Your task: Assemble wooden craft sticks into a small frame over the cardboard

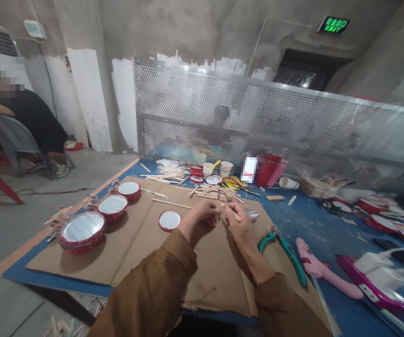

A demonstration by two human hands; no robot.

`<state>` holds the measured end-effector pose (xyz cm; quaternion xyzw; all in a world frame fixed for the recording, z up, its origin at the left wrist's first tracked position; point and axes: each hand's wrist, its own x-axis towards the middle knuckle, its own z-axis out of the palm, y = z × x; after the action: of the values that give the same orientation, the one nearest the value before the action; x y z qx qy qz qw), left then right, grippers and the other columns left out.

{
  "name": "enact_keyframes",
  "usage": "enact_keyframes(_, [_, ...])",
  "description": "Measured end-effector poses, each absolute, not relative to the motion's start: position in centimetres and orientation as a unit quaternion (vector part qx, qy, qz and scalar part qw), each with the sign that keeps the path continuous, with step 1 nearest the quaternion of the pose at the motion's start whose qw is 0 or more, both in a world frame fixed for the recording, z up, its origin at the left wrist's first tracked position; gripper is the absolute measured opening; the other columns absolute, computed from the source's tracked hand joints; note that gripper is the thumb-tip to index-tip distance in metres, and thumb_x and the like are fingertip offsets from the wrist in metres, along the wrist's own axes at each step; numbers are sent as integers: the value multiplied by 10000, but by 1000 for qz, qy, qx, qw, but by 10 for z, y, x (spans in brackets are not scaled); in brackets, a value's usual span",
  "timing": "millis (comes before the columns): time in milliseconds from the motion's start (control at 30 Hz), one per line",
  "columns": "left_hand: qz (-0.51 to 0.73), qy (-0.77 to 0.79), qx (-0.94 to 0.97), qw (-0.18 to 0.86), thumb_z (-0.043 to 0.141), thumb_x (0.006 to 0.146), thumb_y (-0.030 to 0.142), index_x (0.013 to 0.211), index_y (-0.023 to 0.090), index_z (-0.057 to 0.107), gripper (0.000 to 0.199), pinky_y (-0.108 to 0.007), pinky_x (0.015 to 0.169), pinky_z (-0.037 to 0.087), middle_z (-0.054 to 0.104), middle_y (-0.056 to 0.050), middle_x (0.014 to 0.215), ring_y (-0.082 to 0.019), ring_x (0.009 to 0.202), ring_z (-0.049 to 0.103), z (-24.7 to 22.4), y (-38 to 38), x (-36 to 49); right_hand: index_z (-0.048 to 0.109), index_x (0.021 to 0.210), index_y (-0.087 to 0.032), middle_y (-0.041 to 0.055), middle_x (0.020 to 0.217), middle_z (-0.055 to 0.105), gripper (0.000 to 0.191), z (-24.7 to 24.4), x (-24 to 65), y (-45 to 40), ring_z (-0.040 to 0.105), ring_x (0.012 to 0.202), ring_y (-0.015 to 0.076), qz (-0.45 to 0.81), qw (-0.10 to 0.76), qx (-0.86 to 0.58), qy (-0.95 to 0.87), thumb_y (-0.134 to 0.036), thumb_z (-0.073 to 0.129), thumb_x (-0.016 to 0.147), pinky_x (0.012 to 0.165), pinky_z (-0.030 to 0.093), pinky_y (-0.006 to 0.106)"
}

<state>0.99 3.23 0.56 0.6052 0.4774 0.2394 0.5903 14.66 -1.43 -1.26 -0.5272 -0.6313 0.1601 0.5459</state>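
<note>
Both hands are raised over the brown cardboard sheet (139, 248), close together with their fingertips nearly meeting. My left hand (204, 214) is closed in a pinch; what lies between its fingers is too small to name. My right hand (237, 220) is also pinched shut, around a small pale piece that I cannot make out. Left of my left hand lies a small red-rimmed disc (169, 219) with a silvery top. A thin wooden stick (172, 203) rests just behind it. Farther left stand three red-rimmed round pieces (82, 229) with silvery tops and sticks at their outer side.
Teal-handled pliers (291, 257), a pink glue gun (324, 271) and a purple power strip (373, 285) lie to the right. Wooden sticks, paper cups (226, 169), a red bottle (268, 169) and a phone line the back. A metal mesh panel (195, 107) stands behind; a person sits far left.
</note>
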Motion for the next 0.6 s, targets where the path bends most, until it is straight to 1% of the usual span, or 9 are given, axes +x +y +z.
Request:
enact_keyframes(67, [236,477,606,591,536,925,101,673,153,528,257,-180,506,470,555,21,492,-89,424,553,6,32,10,651,821,-218,-28,559,540,341,-12,146,-15,520,561,169,173,542,-527,-631,-532,535,884,563,422,280])
enact_keyframes(233, [251,466,605,595,527,920,94,677,157,536,251,-186,490,466,555,21,495,-94,413,547,8,30,9,623,748,-229,-13,553,546,328,-12,145,-14,566,643,194,159,538,-523,-642,-526,553,870,629,450,296])
enact_keyframes(367, [252,467,601,598,594,895,113,671,150,540,232,-183,490,466,568,14,514,-93,427,559,6,32,9,636,792,-226,-14,562,553,318,-12,147,-13,574,635,196,166,550,-524,-629,-514,536,883,605,448,294])
enact_keyframes(467, [256,466,599,599,582,906,120,681,151,546,230,-178,487,466,556,20,499,-88,423,551,4,33,9,637,792,-226,-19,550,544,305,-12,148,-13,562,620,189,163,538,-522,-642,-506,548,879,599,436,289])
enact_keyframes(600, [252,468,600,598,562,913,122,677,147,556,238,-181,500,479,557,18,496,-85,429,553,4,33,9,638,803,-222,-19,557,551,337,-13,148,-13,542,596,182,166,540,-532,-631,-526,526,895,586,419,285])
